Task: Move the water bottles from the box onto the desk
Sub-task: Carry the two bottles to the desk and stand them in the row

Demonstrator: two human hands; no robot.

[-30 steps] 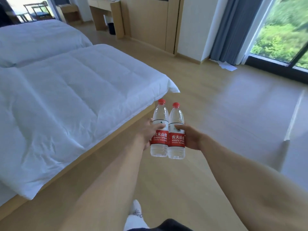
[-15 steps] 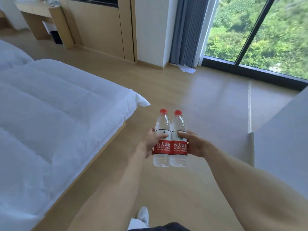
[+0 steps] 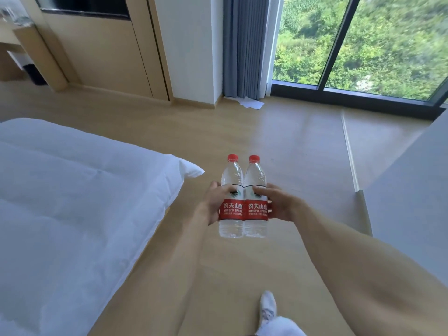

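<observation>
Two clear water bottles with red caps and red labels are held upright, side by side and touching, above the wooden floor. My left hand (image 3: 214, 202) grips the left bottle (image 3: 231, 221) around its label. My right hand (image 3: 278, 204) grips the right bottle (image 3: 255, 223) the same way. A wooden desk (image 3: 14, 42) stands at the far left against the wall. The box is not in view.
A bed with a white duvet (image 3: 72, 202) fills the left side. A grey surface (image 3: 412, 190) juts in on the right. Ahead are wooden wall panels (image 3: 101, 57), a grey curtain (image 3: 244, 47), a floor-to-ceiling window (image 3: 363, 44) and white paper (image 3: 251, 103) on the floor.
The view has swung to the right, bringing the window and the grey surface further in and pushing the bed left. Both hands still hold the bottles together in front of me.
</observation>
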